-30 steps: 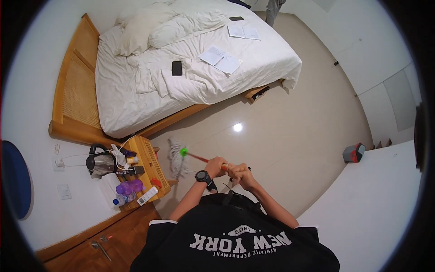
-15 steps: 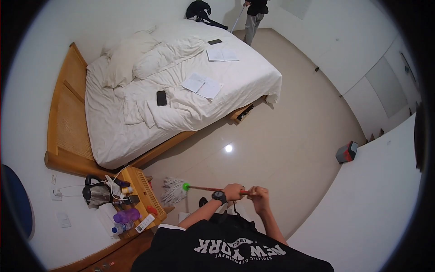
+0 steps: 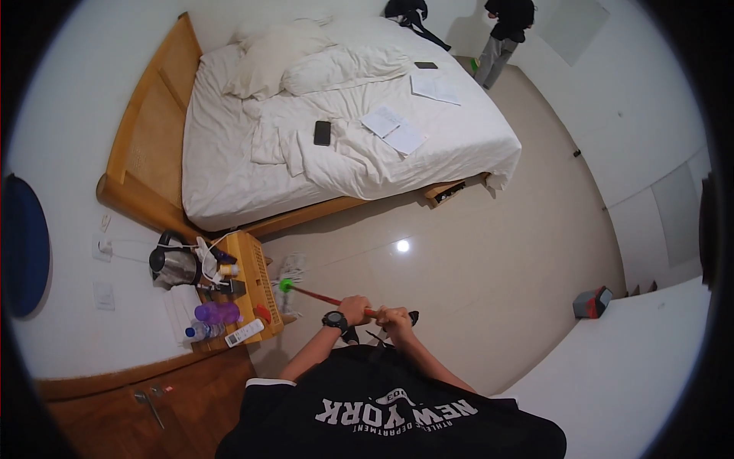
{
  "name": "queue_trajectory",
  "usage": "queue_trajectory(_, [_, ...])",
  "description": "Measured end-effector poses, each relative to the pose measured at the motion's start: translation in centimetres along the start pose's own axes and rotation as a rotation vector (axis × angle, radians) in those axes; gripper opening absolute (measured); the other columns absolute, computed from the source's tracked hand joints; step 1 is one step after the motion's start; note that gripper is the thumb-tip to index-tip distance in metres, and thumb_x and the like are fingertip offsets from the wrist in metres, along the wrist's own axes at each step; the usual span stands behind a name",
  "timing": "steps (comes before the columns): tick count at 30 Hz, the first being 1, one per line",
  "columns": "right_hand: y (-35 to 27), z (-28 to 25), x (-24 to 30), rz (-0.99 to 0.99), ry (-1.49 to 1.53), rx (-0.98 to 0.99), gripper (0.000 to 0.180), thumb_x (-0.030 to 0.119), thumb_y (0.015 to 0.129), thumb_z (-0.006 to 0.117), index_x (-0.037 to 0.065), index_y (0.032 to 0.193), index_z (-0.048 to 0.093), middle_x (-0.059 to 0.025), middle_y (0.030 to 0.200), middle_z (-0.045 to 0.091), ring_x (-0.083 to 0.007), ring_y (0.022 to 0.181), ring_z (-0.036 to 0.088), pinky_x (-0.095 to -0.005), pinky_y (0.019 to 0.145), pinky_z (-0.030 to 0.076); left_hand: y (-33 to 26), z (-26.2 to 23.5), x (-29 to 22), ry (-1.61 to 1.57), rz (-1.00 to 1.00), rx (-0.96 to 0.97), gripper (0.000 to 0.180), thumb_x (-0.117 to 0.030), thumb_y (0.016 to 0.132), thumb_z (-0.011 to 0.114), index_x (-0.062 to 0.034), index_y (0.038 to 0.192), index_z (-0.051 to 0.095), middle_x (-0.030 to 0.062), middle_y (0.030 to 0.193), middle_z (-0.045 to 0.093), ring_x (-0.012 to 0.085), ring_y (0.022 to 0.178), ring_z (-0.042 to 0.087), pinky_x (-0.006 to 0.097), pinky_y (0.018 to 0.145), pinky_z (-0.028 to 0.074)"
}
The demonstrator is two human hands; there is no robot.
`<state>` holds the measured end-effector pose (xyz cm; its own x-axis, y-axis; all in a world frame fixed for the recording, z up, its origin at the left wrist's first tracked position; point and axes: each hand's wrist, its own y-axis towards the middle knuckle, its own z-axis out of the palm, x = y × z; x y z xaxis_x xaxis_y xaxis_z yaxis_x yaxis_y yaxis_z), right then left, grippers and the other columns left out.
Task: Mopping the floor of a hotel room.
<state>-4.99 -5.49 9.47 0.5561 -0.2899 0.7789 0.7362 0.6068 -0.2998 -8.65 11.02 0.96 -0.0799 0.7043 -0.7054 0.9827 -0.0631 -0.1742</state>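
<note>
The mop [image 3: 321,297] lies across the lower middle of the frame, running from the hands down toward the floor [image 3: 459,260] at left of centre. Its handle is slim and red, straight as far as I can see. At the far end sits a bright green collar, round and easily the loudest colour down there. From under it spill whitish-grey strands, loose and stringy, spread on the tiles just beside the wooden bedside table [image 3: 248,256]. Some of the strands look thin and blurred against the pale floor.

The left hand [image 3: 354,310], with a black watch [image 3: 334,320] at its wrist, is wrapped around the handle, nearer the green collar. The right hand [image 3: 395,320] is closed round it as well, just beside the left one and nearer the top end; whether any handle pokes out beyond it, I can't tell.

The white-sheeted bed [image 3: 229,176] fills the upper middle, and another person [image 3: 511,19] stands at upper right in grey trousers.
</note>
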Motion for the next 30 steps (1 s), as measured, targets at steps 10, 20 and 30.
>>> queue_trajectory(10, [-2.7, -2.2, 0.0, -0.206, -0.08, -0.114, 0.018, 0.003, 0.07, 0.056, -0.002, 0.053, 0.049, -0.0088, 0.058, 0.05, -0.0195, 0.061, 0.049, -0.0309, 0.059, 0.039, 0.7, 2.1, -1.9, 0.066, 0.155, 0.097, 0.02, -0.029, 0.067, 0.067, -0.0101, 0.069, 0.06, 0.0138, 0.071, 0.063, 0.0365, 0.075, 0.062, 0.048, 0.065, 0.05])
queue_trajectory(20, [-7.6, -1.7, 8.3, -0.138, -0.3, -0.096, 0.019, 0.003, 0.063, 0.055, -0.005, 0.048, 0.047, -0.0104, 0.053, 0.045, -0.0198, 0.061, 0.041, -0.0327, 0.062, 0.034, 2.6, 3.6, -9.9, -0.18, 0.249, 0.078, 0.015, -0.018, 0.068, 0.063, -0.0074, 0.072, 0.053, 0.0149, 0.071, 0.061, 0.0393, 0.073, 0.06, 0.05, 0.062, 0.046])
queue_trajectory(30, [-0.9, -0.7, -4.1, -0.074, -0.364, 0.128, 0.016, 0.001, 0.073, 0.059, -0.006, 0.059, 0.058, -0.0101, 0.065, 0.057, -0.0187, 0.072, 0.052, -0.0304, 0.072, 0.041, -2.7, 0.7, 2.2, 0.052, -0.027, -0.02, 0.022, -0.026, 0.064, 0.07, -0.0083, 0.074, 0.061, 0.0132, 0.077, 0.065, 0.0356, 0.08, 0.063, 0.047, 0.07, 0.049])
